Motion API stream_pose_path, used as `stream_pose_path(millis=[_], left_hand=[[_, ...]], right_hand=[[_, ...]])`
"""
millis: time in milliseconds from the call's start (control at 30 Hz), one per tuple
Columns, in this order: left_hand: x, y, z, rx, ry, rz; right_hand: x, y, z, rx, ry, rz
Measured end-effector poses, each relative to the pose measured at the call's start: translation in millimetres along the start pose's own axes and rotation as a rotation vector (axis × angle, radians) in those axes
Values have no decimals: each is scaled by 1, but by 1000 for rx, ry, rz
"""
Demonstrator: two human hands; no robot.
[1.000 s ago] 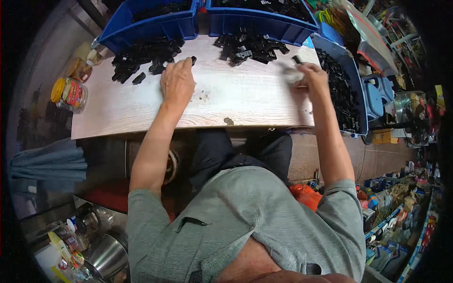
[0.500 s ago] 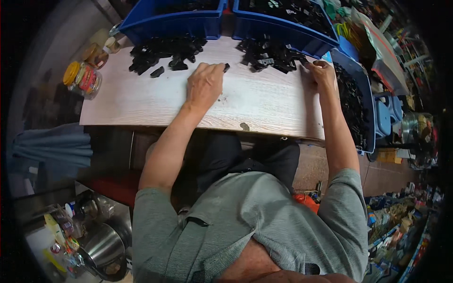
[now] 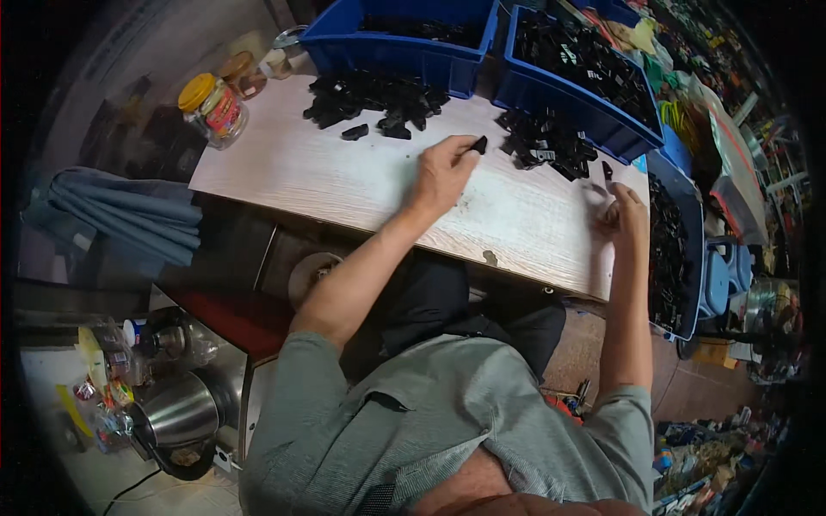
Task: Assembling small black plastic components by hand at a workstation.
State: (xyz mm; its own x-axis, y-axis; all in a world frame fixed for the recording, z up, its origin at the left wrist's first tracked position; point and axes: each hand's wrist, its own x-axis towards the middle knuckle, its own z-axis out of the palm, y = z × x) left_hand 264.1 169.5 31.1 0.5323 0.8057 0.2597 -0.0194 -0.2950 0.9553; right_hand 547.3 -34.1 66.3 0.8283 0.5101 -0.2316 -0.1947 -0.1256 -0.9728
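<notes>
My left hand [image 3: 443,176] is over the middle of the white tabletop, thumb and fingers pinched on a small black plastic piece [image 3: 479,145]. Toward the table's right end, my right hand [image 3: 630,215] is closed, its fingers curled; whatever they hold, if anything, is hidden. Just beyond its fingertips is another small black piece [image 3: 607,170]. A heap of similar black pieces [image 3: 542,146] lies between my hands and the right blue bin. Farther left is a second heap [image 3: 374,99], with one loose piece [image 3: 354,132] in front of it.
Two blue bins [image 3: 396,52] [image 3: 585,103] with black pieces stand along the far edge. A lower blue crate [image 3: 688,258] of black pieces is beside the table's right end. A yellow-lidded jar [image 3: 215,107] stands at the left. Blue-grey cloth [image 3: 125,211] hangs left of the table.
The whole view has shifted and turned. My right hand has drawn back toward me from the right heap, its fingers now curled. My left hand still pinches its black piece, now more visible.
</notes>
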Motion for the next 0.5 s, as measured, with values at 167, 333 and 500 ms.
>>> stream_pose_path(millis=[167, 333, 500], left_hand=[[-11, 30, 54, -370, -86, -158], [-18, 27, 63, -582, -148, -211], [-21, 27, 56, -234, -242, -14]], right_hand=[[-84, -3, 77, -19, -246, 115], [-84, 0, 98, -57, -414, 119], [-82, 5, 98, -189, -421, 89]])
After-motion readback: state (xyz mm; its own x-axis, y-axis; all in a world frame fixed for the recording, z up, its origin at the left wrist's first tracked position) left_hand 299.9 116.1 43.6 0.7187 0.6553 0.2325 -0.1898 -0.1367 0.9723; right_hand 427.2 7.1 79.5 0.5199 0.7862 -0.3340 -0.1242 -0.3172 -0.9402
